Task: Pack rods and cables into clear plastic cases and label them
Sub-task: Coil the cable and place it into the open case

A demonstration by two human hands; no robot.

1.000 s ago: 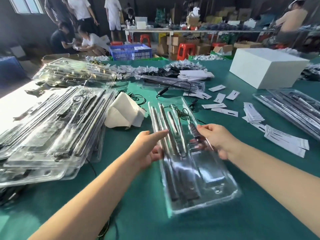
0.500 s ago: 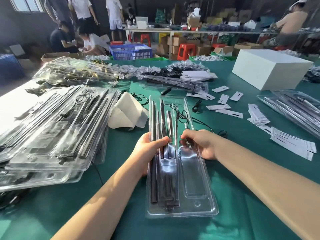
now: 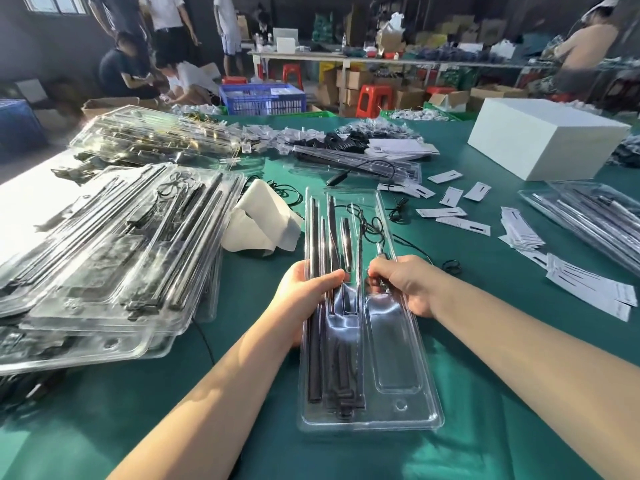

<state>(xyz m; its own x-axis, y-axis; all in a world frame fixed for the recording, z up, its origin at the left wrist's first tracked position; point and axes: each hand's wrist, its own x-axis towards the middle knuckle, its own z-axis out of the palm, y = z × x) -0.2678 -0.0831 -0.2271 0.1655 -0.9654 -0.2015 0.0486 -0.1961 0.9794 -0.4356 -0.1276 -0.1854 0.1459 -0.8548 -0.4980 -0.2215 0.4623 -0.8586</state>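
Observation:
A clear plastic case [image 3: 398, 362] lies lengthwise on the green table in front of me. Black rods [image 3: 317, 341] fill its left slots, and a thin black cable [image 3: 372, 226] loops across its far half and trails off to the right. My left hand [image 3: 304, 299] grips the case's left edge, thumb laid over the rods. My right hand [image 3: 405, 285] holds the right side, its fingertips pinching the cable's plug end near the middle. The near right compartment holds nothing.
A tall pile of packed clear cases [image 3: 104, 258] fills the left. A folded white cloth [image 3: 259, 223] lies beside it. White paper labels [image 3: 588, 289] are scattered at right, with more cases [image 3: 595, 216] and a white box [image 3: 543, 140] beyond. People work in the background.
The case has been swung from a slant to lie straight and now rests flat closer to me. Both hands have stayed on its middle, the right one shifting inward onto the cable end.

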